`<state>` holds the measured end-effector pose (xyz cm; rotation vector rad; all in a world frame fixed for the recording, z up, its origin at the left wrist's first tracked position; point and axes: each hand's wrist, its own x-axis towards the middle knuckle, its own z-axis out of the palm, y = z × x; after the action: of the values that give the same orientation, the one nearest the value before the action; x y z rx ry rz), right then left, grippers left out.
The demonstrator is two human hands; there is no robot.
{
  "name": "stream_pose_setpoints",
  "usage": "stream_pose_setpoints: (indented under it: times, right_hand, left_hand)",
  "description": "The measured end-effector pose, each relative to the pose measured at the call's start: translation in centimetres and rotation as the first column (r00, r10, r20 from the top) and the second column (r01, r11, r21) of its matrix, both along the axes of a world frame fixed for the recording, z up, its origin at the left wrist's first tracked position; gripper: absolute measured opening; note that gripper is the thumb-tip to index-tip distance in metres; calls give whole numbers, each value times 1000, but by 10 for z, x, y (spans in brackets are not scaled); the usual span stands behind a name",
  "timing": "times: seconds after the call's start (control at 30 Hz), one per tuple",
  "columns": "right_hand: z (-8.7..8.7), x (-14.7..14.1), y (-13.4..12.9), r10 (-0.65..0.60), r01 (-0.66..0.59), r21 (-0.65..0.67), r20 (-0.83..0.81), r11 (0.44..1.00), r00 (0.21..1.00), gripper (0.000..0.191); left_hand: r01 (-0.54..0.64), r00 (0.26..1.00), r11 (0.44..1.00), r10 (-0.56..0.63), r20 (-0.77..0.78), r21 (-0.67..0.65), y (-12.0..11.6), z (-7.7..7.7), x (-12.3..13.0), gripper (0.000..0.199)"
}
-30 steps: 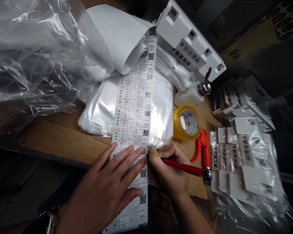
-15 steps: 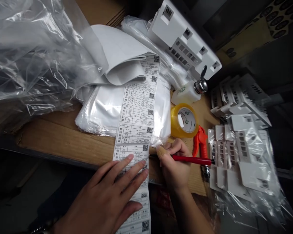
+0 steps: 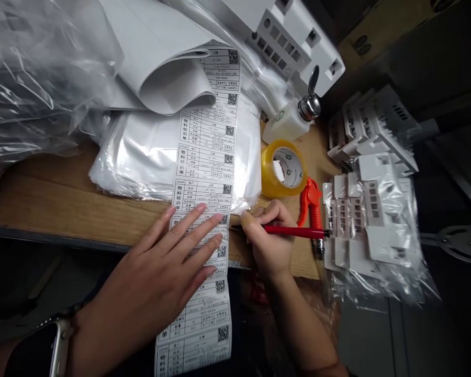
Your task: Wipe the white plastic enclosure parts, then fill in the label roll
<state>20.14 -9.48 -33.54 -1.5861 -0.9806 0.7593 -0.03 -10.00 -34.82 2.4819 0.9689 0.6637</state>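
A long strip of printed labels runs down over a stack of clear plastic bags and hangs past the cardboard edge. My left hand lies flat on the strip with its fingers spread. Just right of the strip, my right hand grips a red pen, its dark tip at the strip's right edge. Above the bags, a white sheet curls over beside the strip.
Yellow tape roll, clear pump bottle and red-handled tool stand right of the bags. Bagged white plastic parts lie farther right. A large white panel is at the top; crumpled plastic covers the upper left.
The whole view has shifted, so the objects appear higher and farther left. My left hand now rests farther up the strip, and a watch shows on its wrist. The pen is still held.
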Motion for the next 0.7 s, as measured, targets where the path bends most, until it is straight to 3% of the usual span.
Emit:
stream_pose_setpoints:
  times: [0.27,0.7]
  right_hand:
    - [0,-1,0,44,-44,8,-2,999,999,35]
    - [1,-10,-1,85,-93,35,183,995,979,36]
  left_hand:
    - [38,997,999,-36,-73,28,0,-3,-8,39]
    - [-71,997,995,73,-31,66,-3,-1,3,40]
